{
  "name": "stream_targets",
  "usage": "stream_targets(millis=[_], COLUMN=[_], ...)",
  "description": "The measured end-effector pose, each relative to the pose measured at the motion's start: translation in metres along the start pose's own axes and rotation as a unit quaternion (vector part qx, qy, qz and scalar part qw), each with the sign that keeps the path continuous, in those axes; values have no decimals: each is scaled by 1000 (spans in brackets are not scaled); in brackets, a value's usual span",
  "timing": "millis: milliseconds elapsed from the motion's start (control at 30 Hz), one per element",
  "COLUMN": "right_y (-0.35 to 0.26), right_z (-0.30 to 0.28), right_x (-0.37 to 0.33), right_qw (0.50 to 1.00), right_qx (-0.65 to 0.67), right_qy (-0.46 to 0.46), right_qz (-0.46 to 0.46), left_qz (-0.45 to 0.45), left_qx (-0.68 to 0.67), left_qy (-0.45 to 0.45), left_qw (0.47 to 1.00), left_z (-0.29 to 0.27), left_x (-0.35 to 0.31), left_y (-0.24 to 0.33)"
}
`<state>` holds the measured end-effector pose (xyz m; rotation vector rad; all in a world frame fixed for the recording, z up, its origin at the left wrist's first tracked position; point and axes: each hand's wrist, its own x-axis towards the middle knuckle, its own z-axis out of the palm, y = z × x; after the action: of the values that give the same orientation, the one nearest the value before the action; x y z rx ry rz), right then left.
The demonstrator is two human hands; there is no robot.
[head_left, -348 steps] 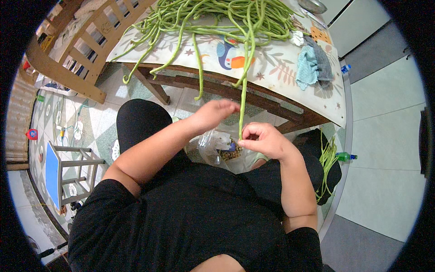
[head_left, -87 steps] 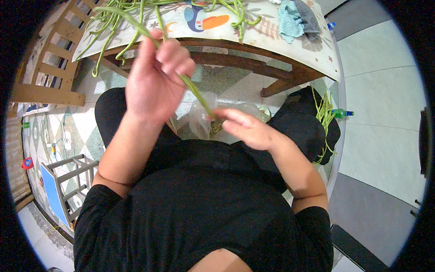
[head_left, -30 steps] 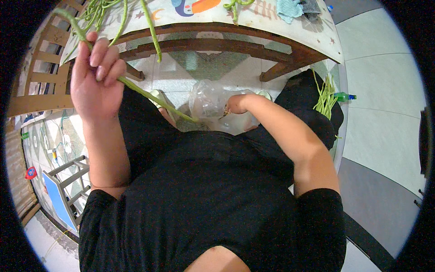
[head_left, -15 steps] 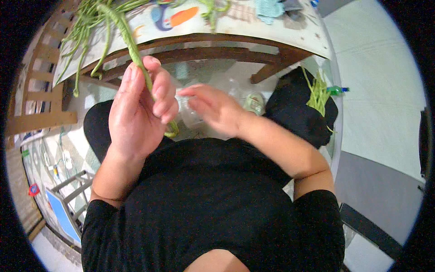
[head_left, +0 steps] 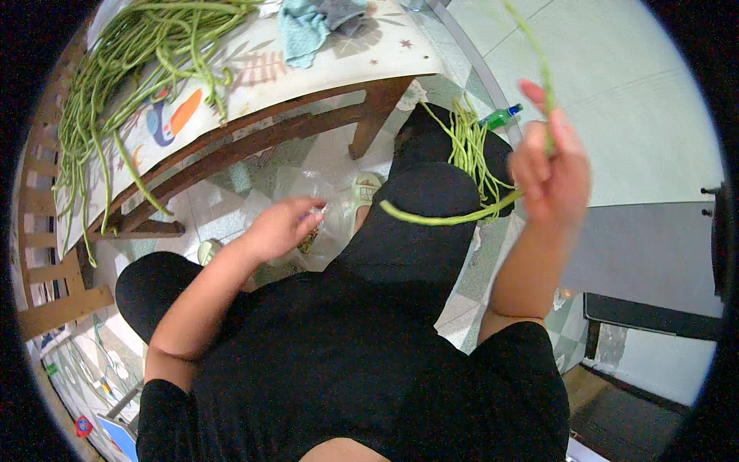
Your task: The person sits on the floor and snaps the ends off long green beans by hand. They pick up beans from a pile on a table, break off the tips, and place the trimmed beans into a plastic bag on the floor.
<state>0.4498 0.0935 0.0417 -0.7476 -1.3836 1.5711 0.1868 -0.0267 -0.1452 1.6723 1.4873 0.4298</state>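
One bean point(head_left: 446, 221) in right hand point(head_left: 550, 169), left hand point(head_left: 281, 229) near bag point(head_left: 332, 240)

the table point(head_left: 331, 69) bears heaped green beans point(head_left: 119, 65), a teal cloth point(head_left: 301, 35), a grey cloth point(head_left: 343, 15).

Right hand point(head_left: 550, 173) curled, left hand point(head_left: 282, 229) well apart
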Motion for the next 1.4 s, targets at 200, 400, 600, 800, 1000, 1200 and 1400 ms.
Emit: stream_targets(millis=[200, 400, 600, 800, 1000, 1200, 1400], right_y=[-22, 105, 279, 272, 285, 278, 245], right_z=[-119, -269, -318, -288, -325, -270, -234], right_x=[23, 62, 34, 47, 58, 62, 89], right_qw=[929, 754, 766, 720, 799, 749, 794], right_qx=[-298, -597, -613, -606, -556, -604, -569], right_qy=[220, 270, 148, 330, 206, 139, 212], right_qz=[-11, 42, 125, 71, 104, 234, 20], left_qz=[-98, -154, -232, -328, -243, -79, 164], left_qx=[404, 423, 436, 423, 438, 317, 229], left_qy=[-164, -174, -156, -193, -163, 5, 213], left_qw=[895, 876, 855, 822, 850, 945, 936], left_z=[40, 27, 20, 12, 19, 12, -60], left_x=[-7, -21, -30, -24, -19, -24, -23], left_y=[-62, -76, -76, -77, -91, -77, 23])
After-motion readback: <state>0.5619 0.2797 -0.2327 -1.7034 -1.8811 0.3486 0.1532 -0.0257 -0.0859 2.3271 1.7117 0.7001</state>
